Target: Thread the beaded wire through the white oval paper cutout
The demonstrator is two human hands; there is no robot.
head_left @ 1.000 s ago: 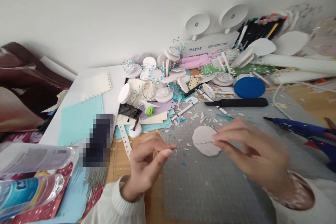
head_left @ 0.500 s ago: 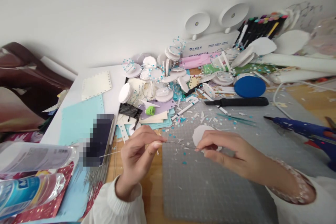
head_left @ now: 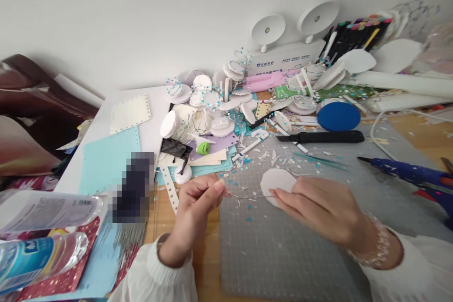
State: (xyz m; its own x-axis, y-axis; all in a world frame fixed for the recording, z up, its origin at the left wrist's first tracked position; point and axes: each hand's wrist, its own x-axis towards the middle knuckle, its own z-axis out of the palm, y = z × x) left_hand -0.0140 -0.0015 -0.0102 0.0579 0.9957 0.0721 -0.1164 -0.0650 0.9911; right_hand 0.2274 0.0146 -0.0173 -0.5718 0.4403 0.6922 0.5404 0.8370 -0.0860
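A thin silver wire stretches between my two hands just above the grey cutting mat. My left hand pinches its left end between thumb and forefinger. My right hand pinches the right end with its fingertips. Just behind my right fingers a pale round paper disc lies flat on the mat. Small white and teal scraps are scattered around the wire.
A blue glue gun lies at the right, a black craft knife and blue round disc beyond. White foam discs with beaded wire pile at the back. Coloured paper sheets and a plastic bottle sit left.
My hands have come closer together. The right hand slid left along the wire and then lowered toward the mat, uncovering the paper disc; the left hand shifted slightly right.
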